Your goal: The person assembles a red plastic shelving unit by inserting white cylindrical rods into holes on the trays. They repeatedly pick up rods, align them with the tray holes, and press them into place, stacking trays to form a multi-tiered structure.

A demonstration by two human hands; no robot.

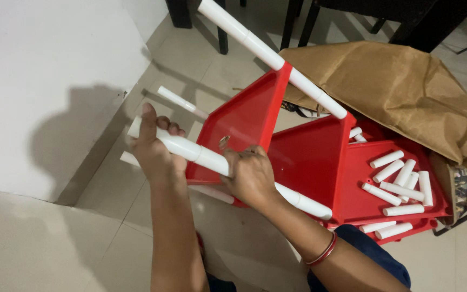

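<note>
Both hands clamped on one white plastic tube (201,154): left hand (155,148) at its upper-left end, right hand (251,176) just beside the red shelf panel (247,116). Long axis slanting down-right along that panel's lower edge, probably socketed there.

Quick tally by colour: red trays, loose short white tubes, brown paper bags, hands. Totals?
Red trays: 4 visible, 2 fitted on white poles and 2 stacked flat.
Loose short white tubes: about 12; some are partly hidden.
Brown paper bag: 1.
Hands: 2, left hand and right hand, both on one white pole.
Total: about 19.
</note>
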